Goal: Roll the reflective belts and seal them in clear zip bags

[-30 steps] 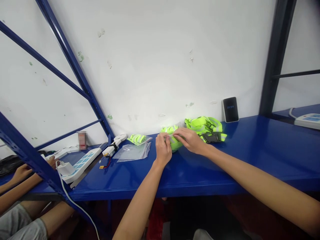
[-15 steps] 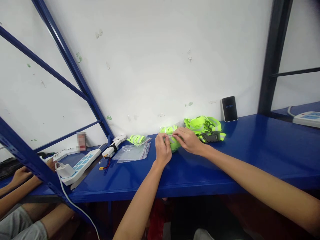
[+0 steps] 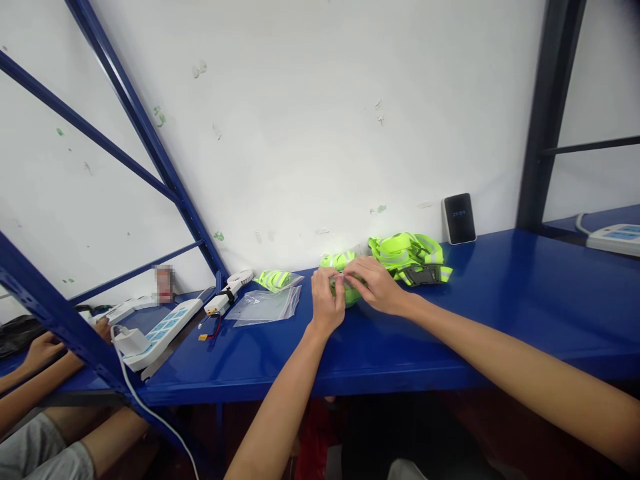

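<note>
My left hand (image 3: 327,301) and my right hand (image 3: 377,285) are close together over the table, fingers pinched at the top edge of a clear zip bag. Inside that zip bag (image 3: 352,296) is a fluorescent yellow-green reflective strap, mostly hidden by my fingers. Just behind lies another bagged strap (image 3: 336,259). To the right is a heap of loose reflective straps (image 3: 400,248) with a black buckle (image 3: 421,275). On the left, one more rolled strap (image 3: 274,280) sits in clear plastic beside flat zip bags (image 3: 263,307).
A white handheld fan (image 3: 227,293) with wires lies left on the blue table (image 3: 500,320). A device with a clock display (image 3: 459,219) leans on the wall. Beyond a blue post, another person's hands (image 3: 45,350) are near a power strip (image 3: 165,333).
My right hand has shifted slightly left along the bag's top edge, closer to my left hand. Less of the strap shows between them. Everything else stays put.
</note>
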`<state>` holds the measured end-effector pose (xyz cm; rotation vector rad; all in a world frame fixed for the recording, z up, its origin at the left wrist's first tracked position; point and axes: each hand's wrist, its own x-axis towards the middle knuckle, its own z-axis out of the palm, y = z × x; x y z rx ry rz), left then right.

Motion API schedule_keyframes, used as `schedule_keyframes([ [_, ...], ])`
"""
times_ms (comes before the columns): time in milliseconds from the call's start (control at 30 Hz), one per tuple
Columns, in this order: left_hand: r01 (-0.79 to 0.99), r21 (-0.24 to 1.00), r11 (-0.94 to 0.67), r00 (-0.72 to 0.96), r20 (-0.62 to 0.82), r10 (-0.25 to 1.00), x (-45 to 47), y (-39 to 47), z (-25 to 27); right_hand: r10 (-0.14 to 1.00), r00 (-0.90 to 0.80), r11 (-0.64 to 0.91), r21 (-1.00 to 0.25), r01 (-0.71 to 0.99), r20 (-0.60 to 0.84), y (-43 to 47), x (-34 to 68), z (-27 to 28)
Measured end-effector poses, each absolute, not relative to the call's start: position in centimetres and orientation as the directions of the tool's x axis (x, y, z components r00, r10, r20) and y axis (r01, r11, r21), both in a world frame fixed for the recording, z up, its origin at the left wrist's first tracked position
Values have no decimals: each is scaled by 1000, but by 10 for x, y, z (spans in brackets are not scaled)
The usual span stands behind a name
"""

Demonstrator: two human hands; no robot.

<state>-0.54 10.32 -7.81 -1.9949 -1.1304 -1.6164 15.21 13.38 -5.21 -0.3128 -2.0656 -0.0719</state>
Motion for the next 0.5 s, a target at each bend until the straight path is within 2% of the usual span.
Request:
schedule_keyframes([
  [167,731,215,-647,59,926,374,-4,100,-73,196,-442,964,-90,249,875,137,154,-52],
  [500,749,196,-633,2,955,297,-6,101,-73,232,-438,957,-123,263,869,149,163,-52],
])
